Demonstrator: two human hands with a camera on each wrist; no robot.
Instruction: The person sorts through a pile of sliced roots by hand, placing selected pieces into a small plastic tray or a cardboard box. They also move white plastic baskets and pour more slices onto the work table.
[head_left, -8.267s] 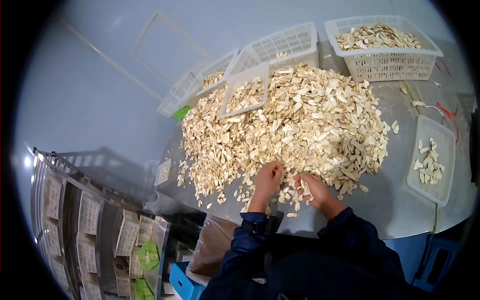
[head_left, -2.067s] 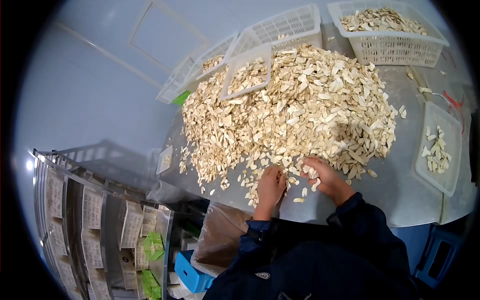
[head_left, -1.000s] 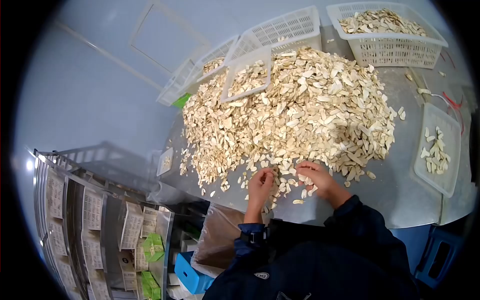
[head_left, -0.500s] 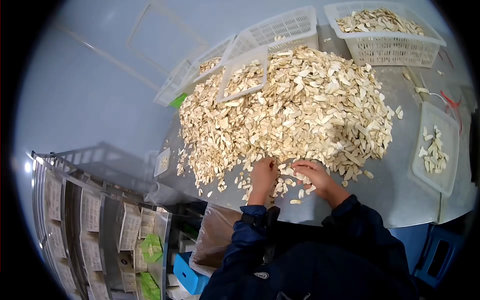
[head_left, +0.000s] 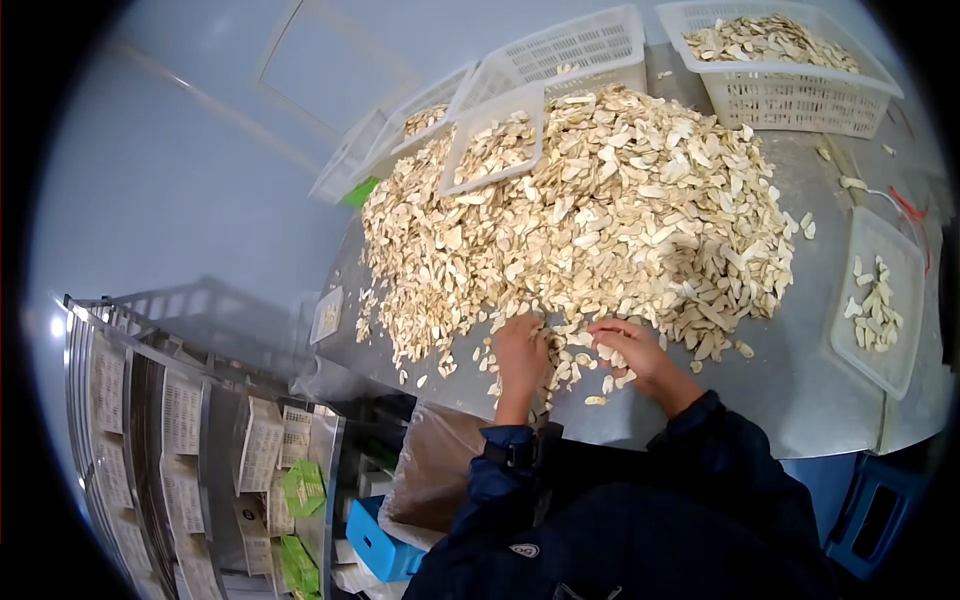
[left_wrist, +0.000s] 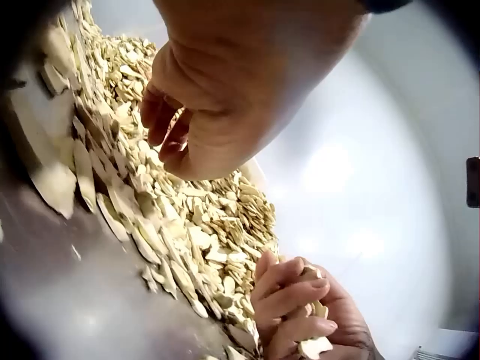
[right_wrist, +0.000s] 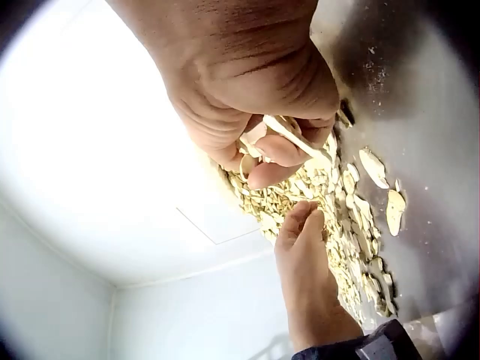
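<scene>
A large heap of pale, dried-looking slices (head_left: pixel 600 225) covers much of the metal table. At its near edge, my left hand (head_left: pixel 523 355) reaches down among loose slices. Its fingers bend toward the thumb in the left wrist view, above the heap; whether a slice is between the fingertips I cannot tell. Just to the right, my right hand (head_left: pixel 640 358) curls round several pale slices (right_wrist: pixel 259 142), which poke out between fingers and thumb in the right wrist view. A few single slices (head_left: pixel 596 400) lie on the metal below the hands.
A shallow white tray (head_left: pixel 850 350) with several slices stands at the right. White baskets, one heaped full (head_left: pixel 790 100), line the back. A clear-sided tray (head_left: pixel 492 185) rests on the heap. A lined bin (head_left: pixel 425 475) and a blue stool (head_left: pixel 375 540) stand below the table's front edge.
Over the last second my left hand has moved forward to the heap's edge and turned its back upward. My right hand stays nearly in place, still holding slices. The head view has shifted slightly.
</scene>
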